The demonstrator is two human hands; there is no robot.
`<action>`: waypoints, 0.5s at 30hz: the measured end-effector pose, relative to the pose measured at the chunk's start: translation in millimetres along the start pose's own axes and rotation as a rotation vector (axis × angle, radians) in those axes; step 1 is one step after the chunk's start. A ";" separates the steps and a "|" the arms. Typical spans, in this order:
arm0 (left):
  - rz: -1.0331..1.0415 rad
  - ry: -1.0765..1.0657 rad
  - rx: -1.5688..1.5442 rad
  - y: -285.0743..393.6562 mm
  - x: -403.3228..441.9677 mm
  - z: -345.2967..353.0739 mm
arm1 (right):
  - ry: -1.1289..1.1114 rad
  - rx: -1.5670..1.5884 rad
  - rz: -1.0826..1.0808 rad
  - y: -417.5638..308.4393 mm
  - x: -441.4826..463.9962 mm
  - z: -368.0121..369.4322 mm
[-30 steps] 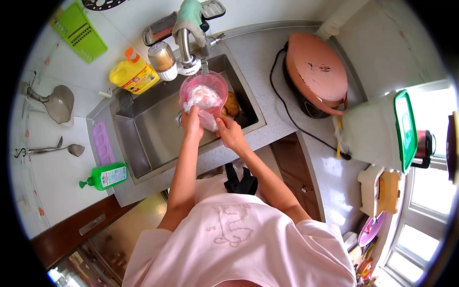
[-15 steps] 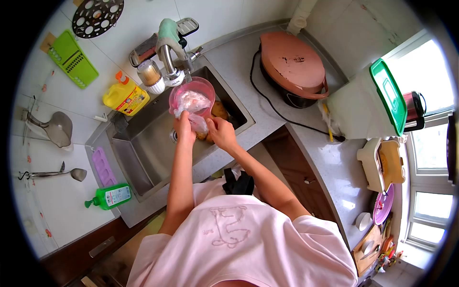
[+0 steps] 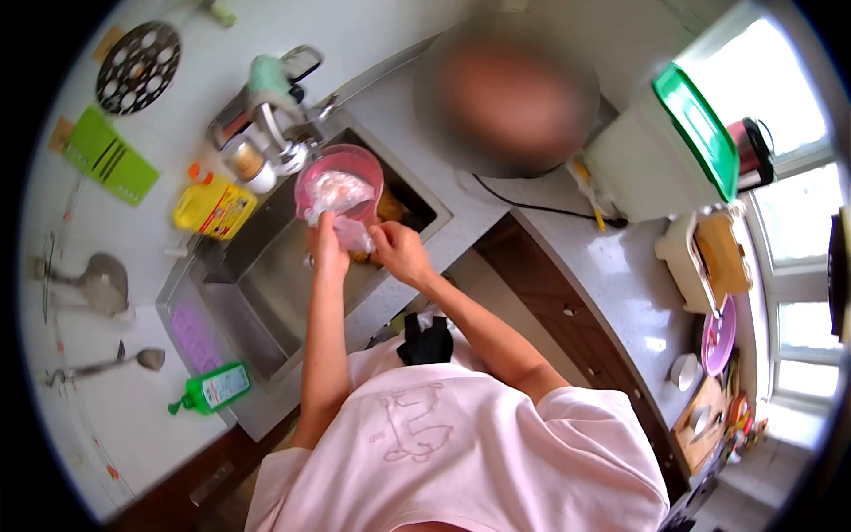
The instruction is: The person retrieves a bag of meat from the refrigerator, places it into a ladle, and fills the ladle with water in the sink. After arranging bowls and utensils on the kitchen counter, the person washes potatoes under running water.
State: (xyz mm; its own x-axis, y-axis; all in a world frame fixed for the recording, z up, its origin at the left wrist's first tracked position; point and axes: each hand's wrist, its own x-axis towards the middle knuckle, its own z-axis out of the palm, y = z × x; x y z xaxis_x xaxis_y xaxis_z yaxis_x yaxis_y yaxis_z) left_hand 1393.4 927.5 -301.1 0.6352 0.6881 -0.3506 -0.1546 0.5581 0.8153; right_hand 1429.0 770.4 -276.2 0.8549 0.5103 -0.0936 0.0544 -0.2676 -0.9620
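Note:
A clear plastic bag (image 3: 341,188) with pale pinkish contents rests in a pink plastic bowl (image 3: 370,160) over the sink (image 3: 266,282), under the faucet (image 3: 273,133). My left hand (image 3: 328,250) is closed round the gathered neck of the bag, just below the bowl. To its right, my right hand (image 3: 401,252) pinches the loose end of the same bag. Brownish-yellow round items (image 3: 390,207) lie in the sink beside the bowl, partly hidden by it and by my hands. What exactly the bag contains cannot be made out.
A yellow detergent jug (image 3: 214,207) stands behind the sink, a green bottle (image 3: 217,388) at its left. On the right counter are a blurred reddish round appliance (image 3: 510,97) with a black cord, a white bin with a green lid (image 3: 696,124), and a cutting board (image 3: 705,426).
The camera view has turned slightly, shifting the surroundings. Both hands keep their hold on the bag, and my right hand sits slightly farther from my left.

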 end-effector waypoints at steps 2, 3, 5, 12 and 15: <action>-0.044 -0.081 0.043 -1.8 -7.3 6.6 | 0.053 0.007 0.009 12.3 -9.7 -3.6; -0.068 -0.122 0.066 -7.2 -7.8 5.2 | 0.098 0.037 0.006 13.4 -16.3 -8.9; -0.124 -0.141 0.092 -16.4 -15.9 17.1 | 0.131 0.067 0.065 10.9 -32.9 -25.8; -0.361 -0.469 0.256 -67.4 -57.9 75.7 | 0.442 0.160 0.208 21.4 -103.5 -81.7; -0.474 -0.649 0.344 -73.6 -103.3 117.6 | 0.612 0.132 0.167 27.6 -139.0 -116.6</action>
State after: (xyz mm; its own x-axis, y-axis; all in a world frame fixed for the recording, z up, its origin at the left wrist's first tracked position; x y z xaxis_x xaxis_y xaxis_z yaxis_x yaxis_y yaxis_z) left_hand 1428.2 760.8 -270.7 0.8962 -0.0392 -0.4418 0.4055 0.4761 0.7803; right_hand 1371.8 596.8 -259.7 0.9880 -0.0981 -0.1190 -0.1352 -0.1800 -0.9743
